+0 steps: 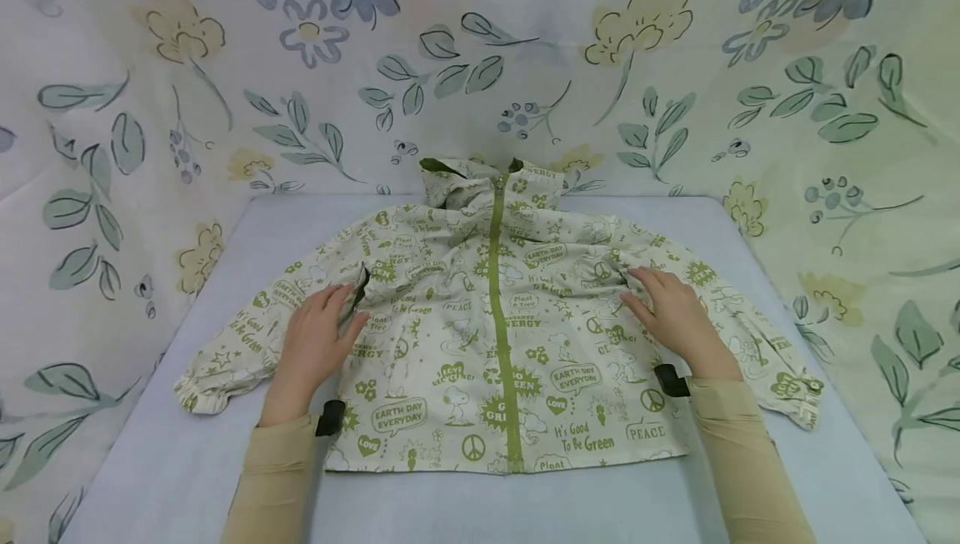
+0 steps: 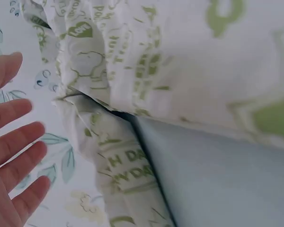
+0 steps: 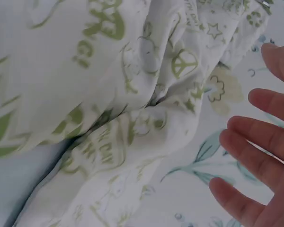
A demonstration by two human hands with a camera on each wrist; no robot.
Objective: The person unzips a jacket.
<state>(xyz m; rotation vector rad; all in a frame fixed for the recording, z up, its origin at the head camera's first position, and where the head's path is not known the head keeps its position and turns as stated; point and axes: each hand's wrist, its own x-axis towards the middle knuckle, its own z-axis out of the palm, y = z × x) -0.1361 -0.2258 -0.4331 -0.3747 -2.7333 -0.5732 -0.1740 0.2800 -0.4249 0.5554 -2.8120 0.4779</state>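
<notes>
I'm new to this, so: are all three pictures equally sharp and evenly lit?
No. Head view: fairly even light, jacket lettering mostly readable. Left wrist view: jacket blurred at upper right, left hand clearer. Right wrist view: jacket soft at left, dark shadow along its lower edge.

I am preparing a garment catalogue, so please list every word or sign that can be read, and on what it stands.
All are on the printed jacket:
"EARTH DAY EVERYDAY", in speech bubbles
"LOVE", in hearts
"It's Good To Be Green"
"PEACE"
"Plant a Tree"
"NERGY", its beginning cut off
Peace signs
Other lettering, including in the bursts beside the zip, is too small, blurred or cut off to read fully.
</notes>
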